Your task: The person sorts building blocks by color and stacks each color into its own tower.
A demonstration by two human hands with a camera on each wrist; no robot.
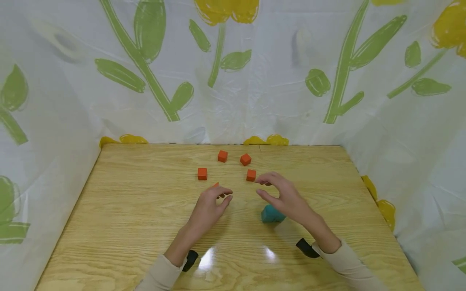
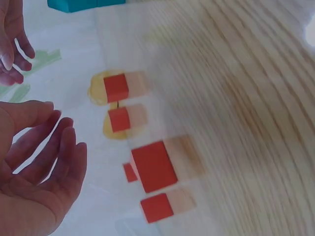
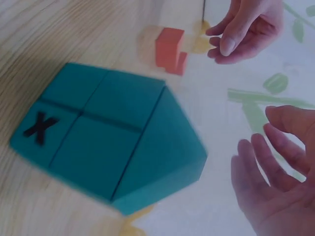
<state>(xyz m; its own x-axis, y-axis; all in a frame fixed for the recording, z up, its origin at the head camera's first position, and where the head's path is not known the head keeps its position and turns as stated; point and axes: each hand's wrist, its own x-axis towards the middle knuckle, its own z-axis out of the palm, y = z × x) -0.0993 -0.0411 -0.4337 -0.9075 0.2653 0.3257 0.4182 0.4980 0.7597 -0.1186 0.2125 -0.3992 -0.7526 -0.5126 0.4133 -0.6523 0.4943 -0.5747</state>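
Several red cubes lie on the wooden table, among them a far cube (image 1: 222, 156), one at the left (image 1: 202, 174) and one at the right (image 1: 251, 175). My left hand (image 1: 208, 207) is over the table with loosely bent fingers and holds nothing. It partly hides a nearer red cube (image 1: 216, 184), the large one (image 2: 154, 166) in the left wrist view. My right hand (image 1: 287, 198), also holding nothing, is raised near the right cube, thumb and fingers apart. Below it sits a teal block (image 1: 271, 214), partly covered by that hand; black lines and a black X mark it (image 3: 88, 128).
White cloth (image 1: 233, 105) with green leaves and yellow flowers hangs around the table's back and sides. The wooden tabletop (image 1: 127, 210) reflects two bright lights near its front. A black wrist strap (image 1: 307, 248) shows by the right sleeve, another (image 1: 190, 260) by the left.
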